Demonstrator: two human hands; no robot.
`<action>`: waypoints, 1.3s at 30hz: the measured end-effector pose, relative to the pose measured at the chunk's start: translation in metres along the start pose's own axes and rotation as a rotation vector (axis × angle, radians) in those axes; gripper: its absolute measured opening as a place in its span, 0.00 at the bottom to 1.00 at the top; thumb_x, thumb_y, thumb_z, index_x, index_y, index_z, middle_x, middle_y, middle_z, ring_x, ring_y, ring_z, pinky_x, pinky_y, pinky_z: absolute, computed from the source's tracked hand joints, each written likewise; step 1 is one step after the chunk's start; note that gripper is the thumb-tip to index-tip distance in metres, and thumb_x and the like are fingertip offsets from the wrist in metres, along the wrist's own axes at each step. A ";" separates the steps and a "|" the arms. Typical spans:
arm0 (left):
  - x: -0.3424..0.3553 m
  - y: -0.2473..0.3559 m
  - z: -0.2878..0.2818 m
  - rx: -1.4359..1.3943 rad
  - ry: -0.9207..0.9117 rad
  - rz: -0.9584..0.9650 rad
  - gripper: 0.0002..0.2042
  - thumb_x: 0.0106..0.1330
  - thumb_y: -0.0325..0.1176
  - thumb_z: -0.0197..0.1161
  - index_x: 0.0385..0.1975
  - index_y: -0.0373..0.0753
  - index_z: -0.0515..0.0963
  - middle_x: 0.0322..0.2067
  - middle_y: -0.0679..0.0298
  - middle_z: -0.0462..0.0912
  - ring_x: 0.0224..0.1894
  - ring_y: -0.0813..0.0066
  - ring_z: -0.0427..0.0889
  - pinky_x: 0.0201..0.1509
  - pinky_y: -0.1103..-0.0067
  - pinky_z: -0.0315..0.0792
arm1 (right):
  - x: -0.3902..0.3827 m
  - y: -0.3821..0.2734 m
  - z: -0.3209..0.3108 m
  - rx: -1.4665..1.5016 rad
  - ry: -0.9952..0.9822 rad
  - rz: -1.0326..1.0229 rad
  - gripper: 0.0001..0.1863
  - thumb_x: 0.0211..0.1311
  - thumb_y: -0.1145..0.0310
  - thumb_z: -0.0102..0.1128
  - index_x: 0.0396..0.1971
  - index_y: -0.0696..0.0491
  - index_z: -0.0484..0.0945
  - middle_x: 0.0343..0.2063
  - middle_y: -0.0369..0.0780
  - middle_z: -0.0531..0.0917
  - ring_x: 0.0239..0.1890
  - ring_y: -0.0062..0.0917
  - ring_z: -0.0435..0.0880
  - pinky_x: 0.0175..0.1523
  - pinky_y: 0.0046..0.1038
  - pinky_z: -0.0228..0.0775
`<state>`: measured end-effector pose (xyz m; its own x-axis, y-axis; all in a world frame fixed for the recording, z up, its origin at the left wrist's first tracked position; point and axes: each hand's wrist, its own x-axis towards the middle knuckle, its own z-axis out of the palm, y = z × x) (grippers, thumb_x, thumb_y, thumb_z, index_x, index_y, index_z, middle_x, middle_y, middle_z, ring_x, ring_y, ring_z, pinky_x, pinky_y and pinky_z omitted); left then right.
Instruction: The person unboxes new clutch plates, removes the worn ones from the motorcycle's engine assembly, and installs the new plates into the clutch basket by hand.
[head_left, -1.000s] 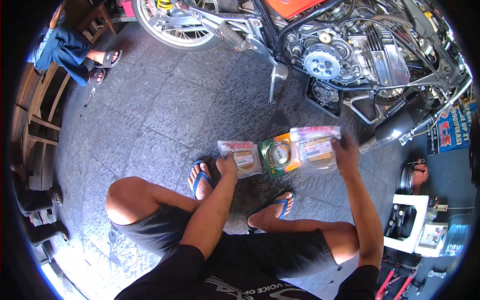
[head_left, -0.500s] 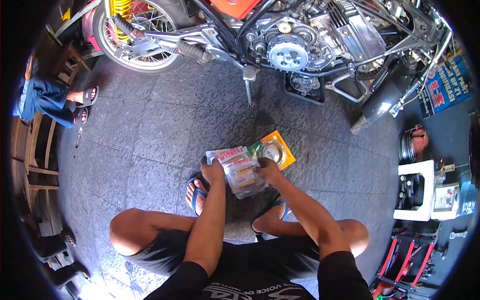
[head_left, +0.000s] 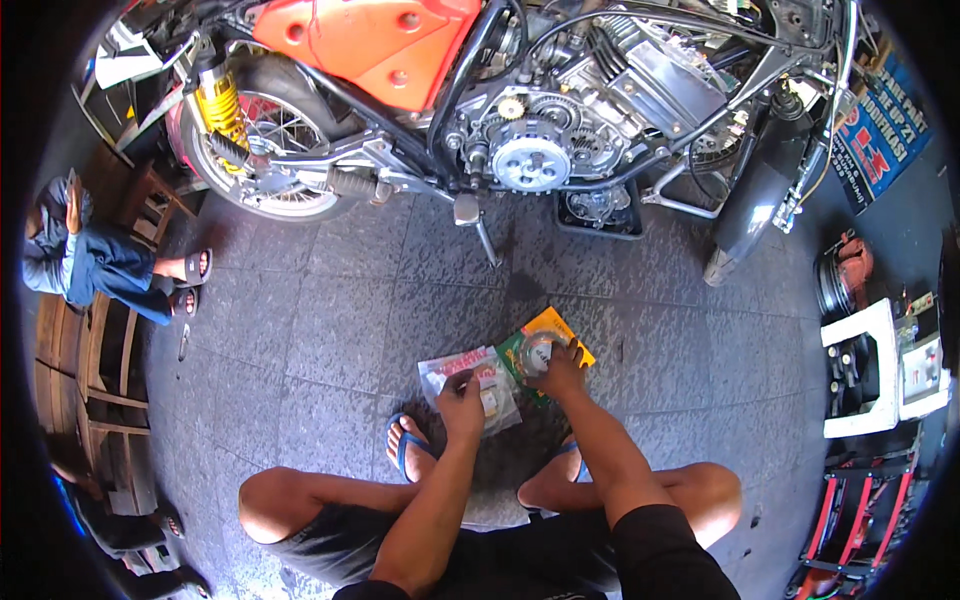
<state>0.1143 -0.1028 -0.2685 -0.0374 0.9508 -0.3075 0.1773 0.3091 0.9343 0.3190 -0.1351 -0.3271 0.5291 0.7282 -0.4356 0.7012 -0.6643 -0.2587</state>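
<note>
My left hand is closed, its fingers pinched at the clear plastic bag. The bag has red print and pale contents that I cannot make out, and it lies low between my feet. To its right is a flat green-and-yellow package with a round, clear, ring-like middle. My right hand reaches over that package from the near right, thumb and fingers bent round the round part. The hand covers part of the package, and the two packages sit edge to edge.
A partly stripped motorcycle stands ahead, its engine exposed and kickstand down. A black tray with a metal part lies beneath. A seated person is at left by wooden benches. A white frame and red rack are at right.
My right hand has left the plastic bag and moved onto the green-and-yellow package. My left hand keeps the bag. The view has tilted up, showing more of the motorcycle.
</note>
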 end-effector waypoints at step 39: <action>0.012 0.057 -0.028 0.322 -0.078 0.302 0.46 0.61 0.55 0.61 0.70 0.29 0.50 0.68 0.34 0.50 0.71 0.37 0.49 0.74 0.58 0.45 | -0.091 -0.106 -0.116 0.646 0.219 -0.562 0.26 0.66 0.49 0.56 0.29 0.61 0.81 0.17 0.53 0.76 0.19 0.39 0.77 0.29 0.38 0.66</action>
<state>0.0966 -0.0731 -0.2140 0.1352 0.9893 -0.0542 0.4666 -0.0153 0.8843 0.2515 -0.1113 -0.1595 0.3133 0.9477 0.0604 0.5135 -0.1155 -0.8503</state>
